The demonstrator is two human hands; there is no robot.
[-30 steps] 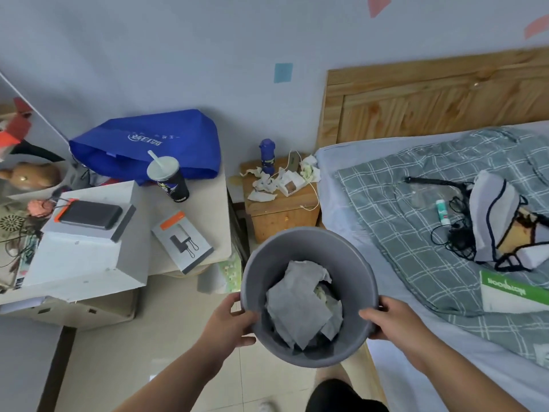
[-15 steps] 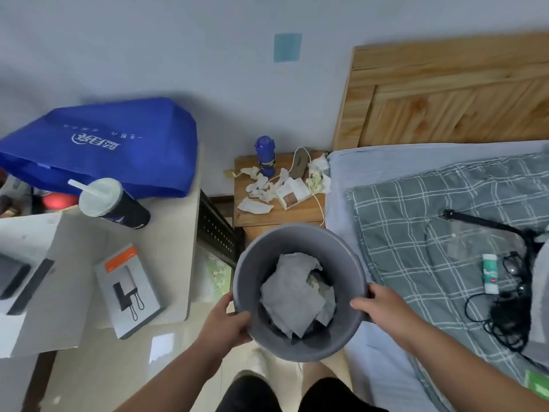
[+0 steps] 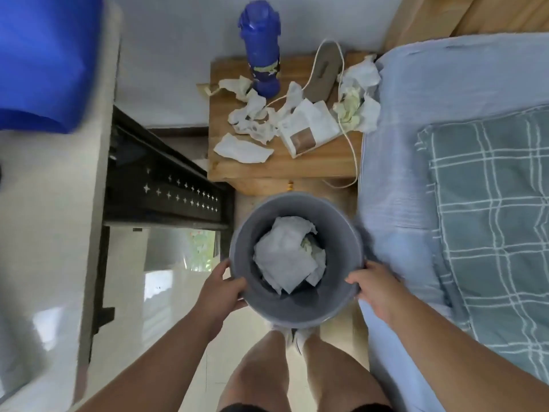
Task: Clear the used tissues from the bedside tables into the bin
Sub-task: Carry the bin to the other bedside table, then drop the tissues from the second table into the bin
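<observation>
**A:** Several crumpled tissues lie on the bedside table, and none are in a hand. The left hand and the right hand each grasp the rim of the bin. It is held up just in front of the table, close beside the bed.

**B:** So what could go wrong?

**A:** The bin already holds a heap of tissues. If it tips while being set down, that heap may slide out onto the floor.

**B:** And on the table itself?

**A:** The tissues are mixed in with other things. A white cable runs among them and over the table's front edge. A careless handful could pull the cable along, and perhaps the white packet too. The blue bottle stands upright right against the tissues at the back, so a sweeping hand could knock it over.

**B:** Anything easy to miss?

**A:** The yellowish bunch sits at the table's right edge, against the bed. A nudge could push pieces down between the two. One hand also has to let go first, and a one-handed hold on the rim may let the bin tilt.
</observation>
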